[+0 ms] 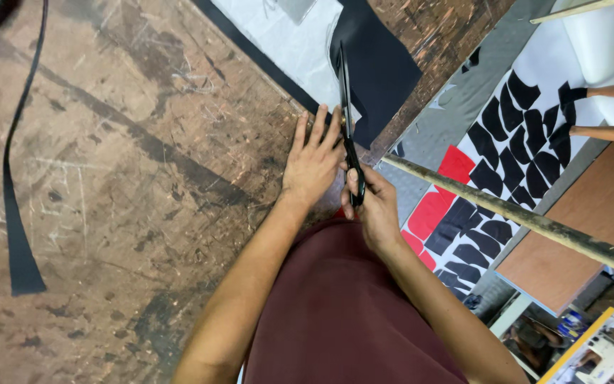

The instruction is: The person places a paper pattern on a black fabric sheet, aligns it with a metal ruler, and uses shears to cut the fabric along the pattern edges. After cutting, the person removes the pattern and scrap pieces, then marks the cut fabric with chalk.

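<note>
You stand at the edge of a scarred brown wooden worktable (129,178), your left hand (312,163) spread flat, fingers together, on the table at the near edge of the dark navy fabric sheet (378,64), apparently to pin the work so it cannot slide. Your right hand (372,206) is wrapped closed around the handles of a pair of long black-bladed shears (346,107), which point away from you along the fabric's left edge; whether the blades are parted cannot be made out. The fabric lies at the table's far side, partly over a white pattern sheet (278,35), presumably as a cutting guide. One long, narrow dark offcut strip (14,213) curls well apart at the left. One rough wooden pole (520,217) crosses beyond the table edge. Below it, on the floor, dozens of black cut pieces (513,142) and a few red ones (435,206) lie in rows on one white sheet (545,64).
</note>
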The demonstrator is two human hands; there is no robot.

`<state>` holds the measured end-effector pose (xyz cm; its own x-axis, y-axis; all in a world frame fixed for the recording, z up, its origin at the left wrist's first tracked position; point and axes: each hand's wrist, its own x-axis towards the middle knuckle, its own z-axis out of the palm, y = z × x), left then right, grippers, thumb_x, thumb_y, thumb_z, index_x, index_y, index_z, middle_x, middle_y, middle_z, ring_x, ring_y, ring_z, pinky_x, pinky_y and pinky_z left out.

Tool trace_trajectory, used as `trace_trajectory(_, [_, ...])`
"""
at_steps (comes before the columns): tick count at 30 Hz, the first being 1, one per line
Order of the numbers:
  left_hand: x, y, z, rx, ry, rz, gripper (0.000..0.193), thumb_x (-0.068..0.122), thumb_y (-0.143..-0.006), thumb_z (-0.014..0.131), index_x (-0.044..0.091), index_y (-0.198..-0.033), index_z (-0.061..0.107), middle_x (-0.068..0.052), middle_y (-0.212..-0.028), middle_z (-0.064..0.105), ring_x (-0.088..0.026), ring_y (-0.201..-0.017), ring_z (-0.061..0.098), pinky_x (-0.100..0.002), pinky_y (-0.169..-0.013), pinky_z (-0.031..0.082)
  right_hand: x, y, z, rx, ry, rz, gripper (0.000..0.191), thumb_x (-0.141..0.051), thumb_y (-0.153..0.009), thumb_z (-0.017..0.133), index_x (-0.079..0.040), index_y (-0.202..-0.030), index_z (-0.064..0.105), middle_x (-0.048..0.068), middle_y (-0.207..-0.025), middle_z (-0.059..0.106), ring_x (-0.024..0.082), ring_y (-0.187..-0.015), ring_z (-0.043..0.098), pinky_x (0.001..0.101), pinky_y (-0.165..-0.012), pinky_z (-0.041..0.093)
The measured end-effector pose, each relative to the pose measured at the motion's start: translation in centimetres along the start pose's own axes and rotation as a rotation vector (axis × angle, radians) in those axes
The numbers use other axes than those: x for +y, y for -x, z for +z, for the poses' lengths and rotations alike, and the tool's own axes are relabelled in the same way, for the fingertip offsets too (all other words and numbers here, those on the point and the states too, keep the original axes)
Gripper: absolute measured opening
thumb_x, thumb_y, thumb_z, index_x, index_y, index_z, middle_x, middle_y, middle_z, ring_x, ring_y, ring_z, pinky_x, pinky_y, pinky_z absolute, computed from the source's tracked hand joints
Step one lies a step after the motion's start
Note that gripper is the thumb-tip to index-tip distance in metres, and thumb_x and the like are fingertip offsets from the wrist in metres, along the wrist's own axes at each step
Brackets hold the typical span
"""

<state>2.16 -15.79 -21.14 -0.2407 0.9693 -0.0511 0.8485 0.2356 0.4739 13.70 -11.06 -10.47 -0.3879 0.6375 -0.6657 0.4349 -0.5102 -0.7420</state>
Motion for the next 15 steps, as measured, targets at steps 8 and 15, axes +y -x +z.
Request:
trace_trajectory(8, [0.2,-0.3,-1.4,-0.088,-0.076,0.016,0.093,0.033,-0.088,0.064,0.013,-0.166,0.019,-0.012,-0.165,0.030,-0.039,-0.158,0.006,-0.058,-0.128,0.007,0.4,-0.6,3.3,0.057,-0.187,0.005,0.038,-0.032,-0.102,0.064,0.000,-0.123,0.066,0.005,-0.072,0.061,0.013,-0.053,0.052,0.0261,-0.049,0.039])
trace_trajectory(15, [0.2,0.0,-2.3,-0.154,-0.045,0.021,0.084,0.028,-0.092,0.054,0.015,-0.167,0.020,-0.013,-0.166,0.027,-0.039,-0.158,0.008,-0.056,-0.128,0.008,0.2,-1.3,4.9,0.070,-0.237,0.002,0.039,-0.034,-0.101,0.064,-0.003,-0.124,0.068,0.005,-0.071,0.062,0.012,-0.055,0.054,0.0263,-0.050,0.041])
